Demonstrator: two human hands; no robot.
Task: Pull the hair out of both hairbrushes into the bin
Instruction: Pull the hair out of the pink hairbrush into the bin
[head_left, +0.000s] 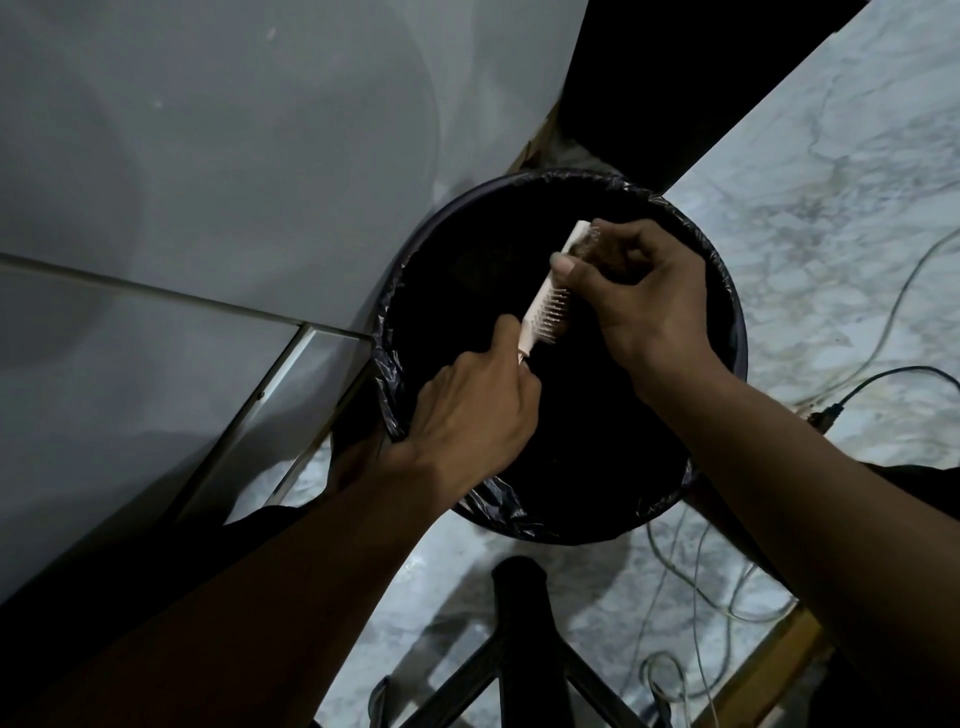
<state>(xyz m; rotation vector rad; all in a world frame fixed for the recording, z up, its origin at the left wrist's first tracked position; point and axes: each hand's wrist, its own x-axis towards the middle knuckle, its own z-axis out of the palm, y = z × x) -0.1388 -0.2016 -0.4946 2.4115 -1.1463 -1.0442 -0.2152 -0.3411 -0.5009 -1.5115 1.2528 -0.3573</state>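
Pale pink plastic is what you hold over the bin: a hairbrush (551, 293) tilted with its head up and away from you, its bristles facing right; your left hand (470, 410) has its grip closed around the handle at the lower end, thumb lying along the brush's back; your right hand (636, 291) reaches over the upper part of the head, thumb pressed to the pale back and fingers curled over the bristle side, so that grip is pinching the brush head; whether hair is caught between those fingers you cannot tell, for the spot is dark and blurred. Directly below both hands sits the round bin (724, 291), lined with a black bag (389, 384) folded over its rim; its inside is too dark to read. It stands on marbled floor (831, 197), with thin cables (878, 343) trailing at your right and a grey panel (208, 156) at your left.
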